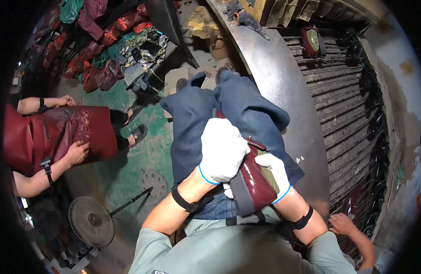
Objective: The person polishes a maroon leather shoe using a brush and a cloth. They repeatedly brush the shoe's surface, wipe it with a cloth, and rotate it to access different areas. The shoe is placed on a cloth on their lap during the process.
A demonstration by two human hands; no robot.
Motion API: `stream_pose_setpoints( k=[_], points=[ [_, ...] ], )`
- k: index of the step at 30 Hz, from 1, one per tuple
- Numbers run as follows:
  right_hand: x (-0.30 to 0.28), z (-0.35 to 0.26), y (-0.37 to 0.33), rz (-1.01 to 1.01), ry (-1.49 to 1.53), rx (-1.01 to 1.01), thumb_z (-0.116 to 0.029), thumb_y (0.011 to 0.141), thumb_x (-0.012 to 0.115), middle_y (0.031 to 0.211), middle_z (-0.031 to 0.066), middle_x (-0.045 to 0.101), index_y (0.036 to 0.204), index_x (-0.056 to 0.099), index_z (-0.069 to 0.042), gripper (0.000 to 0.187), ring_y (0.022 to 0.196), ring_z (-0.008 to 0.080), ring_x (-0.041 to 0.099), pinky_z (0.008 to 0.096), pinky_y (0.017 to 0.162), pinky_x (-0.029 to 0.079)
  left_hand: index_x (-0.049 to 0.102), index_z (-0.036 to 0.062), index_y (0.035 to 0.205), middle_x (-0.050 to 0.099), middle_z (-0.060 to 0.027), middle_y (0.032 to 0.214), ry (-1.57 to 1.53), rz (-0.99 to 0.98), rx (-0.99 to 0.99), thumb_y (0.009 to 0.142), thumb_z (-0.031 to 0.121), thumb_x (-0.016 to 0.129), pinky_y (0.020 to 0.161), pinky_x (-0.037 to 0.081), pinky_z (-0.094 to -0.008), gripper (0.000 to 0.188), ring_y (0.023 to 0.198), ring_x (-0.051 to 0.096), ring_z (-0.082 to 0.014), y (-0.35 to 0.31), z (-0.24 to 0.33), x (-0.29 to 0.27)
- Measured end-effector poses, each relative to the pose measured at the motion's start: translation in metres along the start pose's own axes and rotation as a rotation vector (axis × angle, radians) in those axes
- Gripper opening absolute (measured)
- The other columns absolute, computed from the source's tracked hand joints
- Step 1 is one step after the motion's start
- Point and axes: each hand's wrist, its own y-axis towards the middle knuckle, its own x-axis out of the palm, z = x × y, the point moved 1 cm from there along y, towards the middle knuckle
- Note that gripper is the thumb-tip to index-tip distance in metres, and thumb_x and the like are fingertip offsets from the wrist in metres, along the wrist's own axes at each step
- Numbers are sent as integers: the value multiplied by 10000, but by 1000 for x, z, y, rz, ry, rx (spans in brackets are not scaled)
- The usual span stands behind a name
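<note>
A dark red shoe (258, 185) is held slantwise above the lap, between two white-gloved hands. A grey band is carried along its left side, and a green part is shown on its right. The left hand (224, 150) is curled into a fist over the shoe's upper left; whether anything is pinched in that grip cannot be told. By the right hand (275, 176), the shoe's right side is clasped, with the thumb laid against the green part; the other fingers are mostly hidden.

The legs are covered by a blue apron (194, 121). Alongside them, on the right, a curved metal surface (283, 68) is seen, with a grey glove (249, 23) laid at its far end. Beyond it, a second shoe (311, 42) is borne on a slatted rack (340, 114). At the left, a red apron (85, 132) is worn by a co-worker, and a fan (92, 221) is placed nearby. At the lower right, another person's hand (342, 223) is held near the rack.
</note>
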Motion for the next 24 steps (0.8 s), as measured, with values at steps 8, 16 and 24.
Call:
stream_pose_setpoints(
  k=[8,16,24],
  points=[
    [62,-13,-5,99,-331,-474,-35,943,784,1295,76,759,1489,643,-17,565,1152,189,725,354,1039,598,808,53,1223,750,-168,1377,-65,326,-346,1061,201,647,1249,427,-544,272,1386,636,-397,4,23,-23],
    [15,-172,-74,555,-602,-989,-67,830,862,1029,93,756,1215,720,-18,414,893,252,763,419,805,657,651,-50,1429,574,-216,1588,-320,329,-464,1139,467,625,1202,504,-467,593,1472,577,-353,-30,4,-40],
    [-165,-316,-171,1364,-937,-1172,-122,798,918,1094,77,749,1240,734,-15,491,1003,217,697,396,906,583,709,-50,1243,762,-135,1124,-712,318,-818,1095,1,632,855,657,-371,174,938,784,-224,-36,-12,-19]
  ],
)
